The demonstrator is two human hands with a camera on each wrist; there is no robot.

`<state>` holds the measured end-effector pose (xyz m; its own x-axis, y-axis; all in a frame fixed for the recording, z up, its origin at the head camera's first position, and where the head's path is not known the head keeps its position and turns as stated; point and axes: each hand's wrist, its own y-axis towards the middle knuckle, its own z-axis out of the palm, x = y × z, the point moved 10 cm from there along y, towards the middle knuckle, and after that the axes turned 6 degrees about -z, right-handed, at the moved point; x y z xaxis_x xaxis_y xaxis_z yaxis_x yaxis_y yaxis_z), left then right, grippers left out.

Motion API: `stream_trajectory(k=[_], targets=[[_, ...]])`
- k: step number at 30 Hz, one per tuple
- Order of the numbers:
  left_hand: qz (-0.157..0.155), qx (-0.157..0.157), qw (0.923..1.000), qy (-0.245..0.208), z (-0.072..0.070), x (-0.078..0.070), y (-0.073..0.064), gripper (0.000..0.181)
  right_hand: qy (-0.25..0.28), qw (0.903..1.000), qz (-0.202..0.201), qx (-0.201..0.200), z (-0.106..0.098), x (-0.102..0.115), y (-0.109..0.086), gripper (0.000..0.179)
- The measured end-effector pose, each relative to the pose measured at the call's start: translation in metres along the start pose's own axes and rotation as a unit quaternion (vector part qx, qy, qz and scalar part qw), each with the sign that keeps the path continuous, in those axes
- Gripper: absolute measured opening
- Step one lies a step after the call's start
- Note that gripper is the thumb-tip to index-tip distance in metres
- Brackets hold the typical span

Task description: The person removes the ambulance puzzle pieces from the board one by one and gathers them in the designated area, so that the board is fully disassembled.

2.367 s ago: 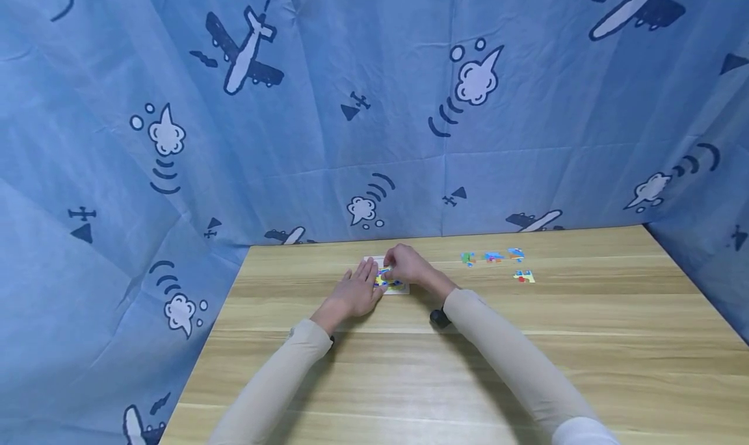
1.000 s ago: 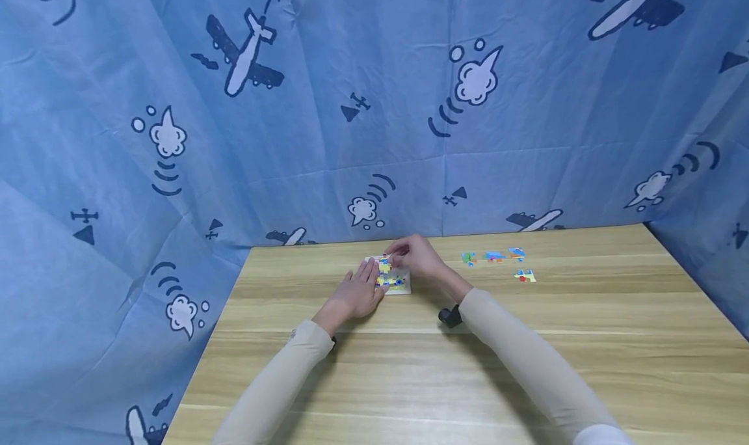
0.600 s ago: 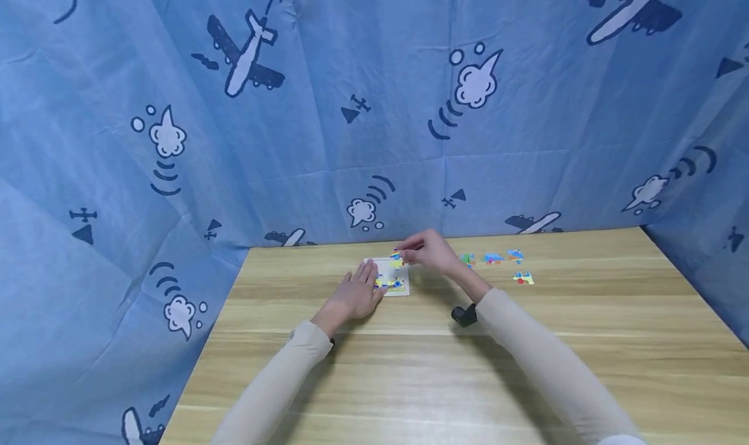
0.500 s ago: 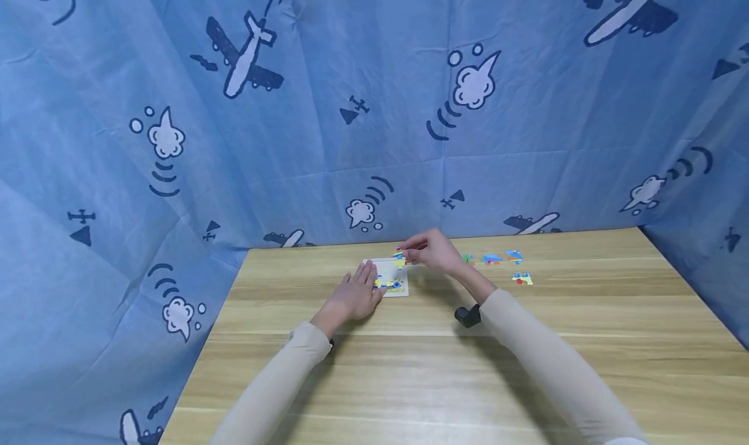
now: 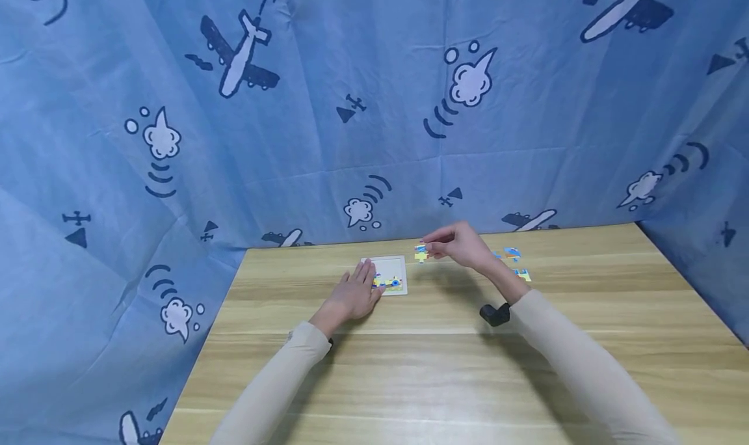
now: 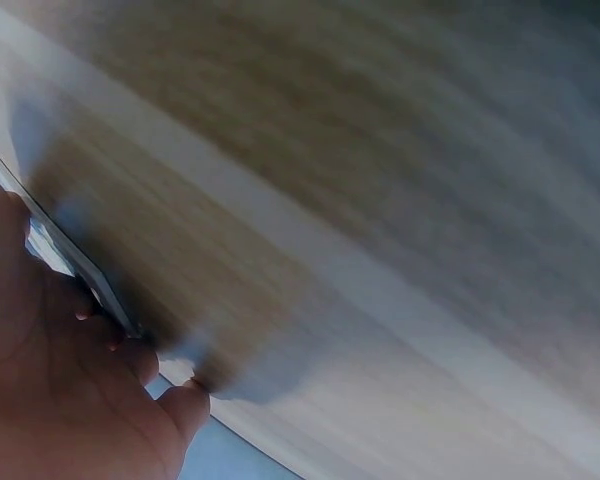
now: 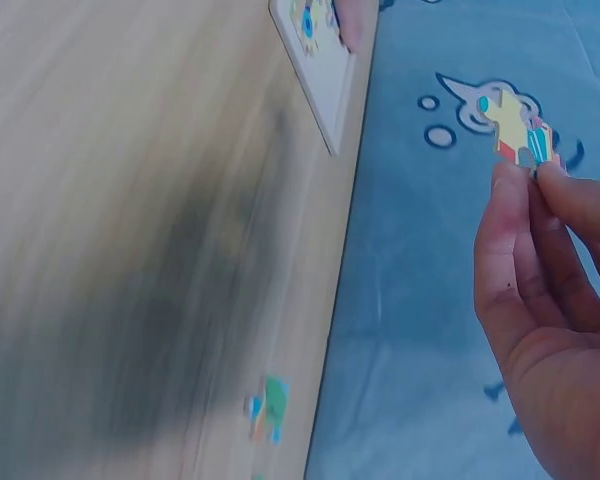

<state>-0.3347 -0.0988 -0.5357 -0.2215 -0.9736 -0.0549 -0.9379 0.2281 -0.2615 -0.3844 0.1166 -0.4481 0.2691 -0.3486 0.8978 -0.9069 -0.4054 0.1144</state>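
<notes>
A blue airplane-print curtain hangs behind the white puzzle tray, which sits on a wooden table. The left hand lies on the tray's left side, fingers nearly straight and gripping nothing, apparently to steady it. Right of the tray, the right hand is raised, fingers closed in a narrow pinch. The tray holds joined pieces along its near edge. Farther right of it lie loose pieces. The pinched yellow-and-blue piece is held by one edge, probably leaving its other sides free.

Head view bright, soft glare on tabletop; left wrist dimmer, blurred.
</notes>
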Motion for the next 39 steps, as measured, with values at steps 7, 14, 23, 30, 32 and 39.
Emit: stream_trajectory(k=[7,14,23,30,32,39], targets=[[0.002,0.003,1.0,-0.003,0.003,0.001,0.0,0.072,-0.009,0.9997,0.006,-0.02,-0.031,-0.012,-0.02,0.027],[0.008,-0.007,0.9999,-0.001,0.006,0.006,-0.002,0.071,0.004,0.9988,0.039,-0.029,-0.051,-0.027,-0.04,0.03],[0.009,-0.025,0.9996,0.0,0.003,0.007,-0.002,0.071,-0.05,0.9961,0.066,-0.03,-0.072,-0.053,-0.061,0.031],[0.008,-0.02,0.9998,0.005,0.003,0.006,-0.001,0.072,-0.084,0.9922,0.087,-0.032,-0.085,-0.075,-0.07,0.026],[0.008,-0.019,0.9998,0.005,0.003,0.005,-0.001,0.072,-0.099,0.9902,0.093,-0.033,-0.087,-0.079,-0.072,0.026],[0.011,-0.019,0.9997,0.007,0.0,0.001,0.0,0.071,-0.114,0.9868,0.11,-0.036,-0.091,-0.09,-0.076,0.024]])
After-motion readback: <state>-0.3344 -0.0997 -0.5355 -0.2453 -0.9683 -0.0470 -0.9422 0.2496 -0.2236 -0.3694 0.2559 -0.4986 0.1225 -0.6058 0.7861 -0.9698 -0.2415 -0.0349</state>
